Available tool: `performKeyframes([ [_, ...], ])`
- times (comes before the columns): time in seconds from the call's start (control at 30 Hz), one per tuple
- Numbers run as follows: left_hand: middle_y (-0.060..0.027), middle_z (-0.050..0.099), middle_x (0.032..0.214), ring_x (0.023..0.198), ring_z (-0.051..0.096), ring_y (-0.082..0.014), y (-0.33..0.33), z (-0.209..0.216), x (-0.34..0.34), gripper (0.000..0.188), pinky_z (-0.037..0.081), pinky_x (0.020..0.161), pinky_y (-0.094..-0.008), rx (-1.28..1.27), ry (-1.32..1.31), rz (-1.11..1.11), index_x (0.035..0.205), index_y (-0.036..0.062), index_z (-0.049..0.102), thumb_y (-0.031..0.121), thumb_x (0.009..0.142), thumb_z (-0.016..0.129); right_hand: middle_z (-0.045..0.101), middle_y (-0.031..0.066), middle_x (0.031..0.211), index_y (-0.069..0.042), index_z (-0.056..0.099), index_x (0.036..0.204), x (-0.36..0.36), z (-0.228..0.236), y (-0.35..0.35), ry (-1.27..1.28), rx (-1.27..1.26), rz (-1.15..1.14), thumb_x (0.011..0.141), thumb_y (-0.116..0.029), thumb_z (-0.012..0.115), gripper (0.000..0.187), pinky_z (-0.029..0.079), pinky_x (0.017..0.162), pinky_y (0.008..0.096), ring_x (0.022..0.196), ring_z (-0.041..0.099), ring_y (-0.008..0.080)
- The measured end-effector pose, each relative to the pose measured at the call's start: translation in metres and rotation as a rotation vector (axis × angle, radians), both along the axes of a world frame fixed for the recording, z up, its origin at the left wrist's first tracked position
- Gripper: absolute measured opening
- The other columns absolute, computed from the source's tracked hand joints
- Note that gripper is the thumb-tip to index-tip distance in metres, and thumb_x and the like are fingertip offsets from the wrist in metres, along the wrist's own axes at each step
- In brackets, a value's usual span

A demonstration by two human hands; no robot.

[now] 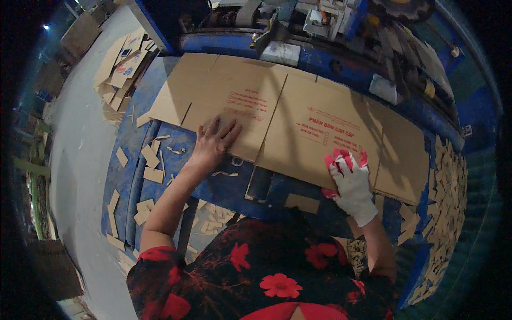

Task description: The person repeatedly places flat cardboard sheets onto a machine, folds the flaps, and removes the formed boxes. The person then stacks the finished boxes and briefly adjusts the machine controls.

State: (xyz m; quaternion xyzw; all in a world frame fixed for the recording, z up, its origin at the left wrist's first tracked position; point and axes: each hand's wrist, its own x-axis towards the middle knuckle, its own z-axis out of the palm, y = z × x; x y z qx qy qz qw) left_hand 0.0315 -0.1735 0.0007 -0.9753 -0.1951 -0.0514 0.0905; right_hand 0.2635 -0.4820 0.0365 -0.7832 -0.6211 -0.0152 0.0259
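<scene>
A long flat cardboard box blank (304,101) with red print lies across the blue machine table, creased and slotted along its edges. My bare left hand (216,141) rests on its near edge, left of the middle crease, fingers spread. On the right, my right hand (349,178) wears a white glove with red-coated fingertips. Its fingers lie apart on the near edge of the blank, and the thumb sits at that edge. Neither hand grips the cardboard visibly.
Behind the blank stands a blue machine (224,45) with metal rollers and fittings. Cardboard offcuts (152,160) litter the blue table (120,184). More scraps are heaped at the right (445,213). A stack of cardboard pieces (120,74) stands at the far left beside the grey floor (80,176).
</scene>
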Motion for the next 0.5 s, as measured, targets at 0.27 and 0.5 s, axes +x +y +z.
performKeyframes([
  [0.27,-0.0057,0.053,0.132,0.121,0.048,-0.0336,0.013,0.013,0.008,0.05,0.039,0.095,-0.0468,-0.133,-0.319,-0.115,0.128,0.0152,0.055,0.01,0.077,0.054,0.052,0.0152,0.122,-0.009,0.058,0.117,-0.002,0.007,-0.014,-0.091,0.206,0.022,0.076,-0.025,0.062,0.045,0.037,0.093,0.0529,0.113,0.048,0.0408],
  [0.5,-0.0065,0.052,0.133,0.122,0.046,-0.0359,0.014,0.001,0.029,0.055,0.038,0.096,-0.0463,-0.105,-0.238,-0.222,0.13,0.0171,0.052,0.006,0.077,0.058,0.052,0.0152,0.124,-0.01,0.057,0.119,0.002,0.009,-0.021,0.034,0.024,-0.058,0.077,-0.022,0.061,0.044,0.04,0.092,0.0481,0.111,0.051,0.0335],
])
